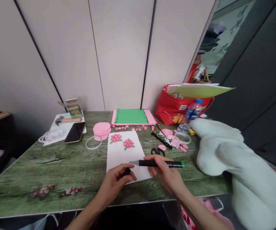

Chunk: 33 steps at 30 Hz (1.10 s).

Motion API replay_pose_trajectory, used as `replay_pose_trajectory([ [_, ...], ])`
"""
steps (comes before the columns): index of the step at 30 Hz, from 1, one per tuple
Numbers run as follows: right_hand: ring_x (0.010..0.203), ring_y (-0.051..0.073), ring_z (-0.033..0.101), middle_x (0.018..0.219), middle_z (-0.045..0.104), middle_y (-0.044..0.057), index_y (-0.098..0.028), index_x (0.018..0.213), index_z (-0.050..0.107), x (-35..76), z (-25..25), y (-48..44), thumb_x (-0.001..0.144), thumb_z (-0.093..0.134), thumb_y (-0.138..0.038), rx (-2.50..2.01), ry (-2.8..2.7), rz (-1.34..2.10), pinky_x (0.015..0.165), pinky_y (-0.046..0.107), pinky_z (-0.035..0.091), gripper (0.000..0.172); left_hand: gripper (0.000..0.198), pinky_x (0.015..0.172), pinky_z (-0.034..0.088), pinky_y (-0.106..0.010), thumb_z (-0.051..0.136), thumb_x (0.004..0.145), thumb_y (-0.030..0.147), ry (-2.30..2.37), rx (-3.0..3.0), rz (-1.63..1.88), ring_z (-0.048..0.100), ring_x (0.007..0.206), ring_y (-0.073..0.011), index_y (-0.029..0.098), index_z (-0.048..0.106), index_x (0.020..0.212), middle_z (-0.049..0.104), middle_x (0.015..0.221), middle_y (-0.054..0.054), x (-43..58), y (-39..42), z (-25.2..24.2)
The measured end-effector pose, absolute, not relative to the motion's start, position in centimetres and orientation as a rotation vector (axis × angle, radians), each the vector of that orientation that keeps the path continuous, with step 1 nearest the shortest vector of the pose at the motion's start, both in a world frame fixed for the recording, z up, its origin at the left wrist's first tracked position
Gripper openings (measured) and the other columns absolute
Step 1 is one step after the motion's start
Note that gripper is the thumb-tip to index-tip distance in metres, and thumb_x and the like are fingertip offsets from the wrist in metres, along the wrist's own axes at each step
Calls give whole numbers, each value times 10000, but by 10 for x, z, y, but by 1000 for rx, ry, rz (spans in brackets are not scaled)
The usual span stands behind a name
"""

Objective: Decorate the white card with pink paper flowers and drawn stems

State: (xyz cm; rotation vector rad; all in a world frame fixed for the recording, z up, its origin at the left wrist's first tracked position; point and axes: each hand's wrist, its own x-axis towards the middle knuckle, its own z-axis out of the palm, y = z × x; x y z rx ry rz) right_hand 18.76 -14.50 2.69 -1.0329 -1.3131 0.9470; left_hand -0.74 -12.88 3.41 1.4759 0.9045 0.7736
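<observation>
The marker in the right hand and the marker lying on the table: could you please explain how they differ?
The held marker is lifted in the right hand, while the other marker lies on the table.
The held marker is uncapped, its grey tip showing; the other marker shows no bare tip.
The held marker looks nearly level across the view; the other marker slants down to the right.
Both are black with a green end.
</observation>
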Motion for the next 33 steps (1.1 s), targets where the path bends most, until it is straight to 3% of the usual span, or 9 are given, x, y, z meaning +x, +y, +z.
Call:
replay_pose_trajectory([
  [4,420,109,441,399,449,-32,-137,747,688,178,22,-141,856,484,-454,-923,-1102,1173,477,240,366,393,191,668,386,-256,623,685,276,983,1434,796,558,699,-151,184,504,803,686,750,-22,-11,-119,36],
  [9,438,96,470,422,502,-21,-127,748,695,181,24,-127,848,515,-440,-973,-1182,1199,486,220,352,374,159,638,358,-242,609,690,298,1117,1697,725,521,692,-150,170,609,785,642,737,-15,-14,-105,42],
  [15,344,64,356,378,422,-37,-139,604,660,166,24,-126,794,531,-528,-936,-1011,1244,372,193,260,452,348,486,266,-206,388,842,409,871,1734,454,349,492,-89,153,550,670,408,527,44,3,-103,51],
  [18,446,103,467,463,506,8,-152,506,612,150,30,-124,761,559,-522,-833,-825,1135,403,203,325,452,401,426,232,-201,384,832,487,801,1564,427,284,438,-79,147,554,702,330,487,65,7,-103,55],
  [23,496,129,515,464,510,9,-172,484,579,123,45,-115,774,549,-498,-758,-691,996,471,235,416,438,269,561,384,-217,429,876,359,833,2034,719,493,580,-120,174,611,805,559,634,-8,-9,-94,60],
  [26,441,101,469,498,508,1,-177,515,556,109,47,-108,804,499,-521,-794,-637,981,394,203,363,453,209,622,442,-233,422,892,298,790,2240,850,568,666,-147,215,588,985,630,765,-39,-21,-86,61],
  [30,350,54,344,480,454,-36,-163,638,583,111,47,-95,837,461,-526,-922,-860,1032,340,175,260,432,213,719,468,-260,382,902,245,788,2238,641,600,793,-159,234,534,1051,650,887,-35,-25,-73,71],
  [32,386,69,402,501,484,-45,-163,828,616,131,49,-85,778,563,-507,-964,-1140,1079,375,176,308,351,203,729,463,-279,386,897,259,832,2204,559,602,827,-174,228,520,1046,649,939,-41,-24,-62,77],
  [33,444,91,468,565,546,-31,-167,949,603,146,49,-80,719,638,-481,-989,-1303,1080,420,191,368,391,202,716,460,-285,370,899,266,889,2176,563,604,813,-179,220,515,1032,649,936,-46,-23,-55,79],
])
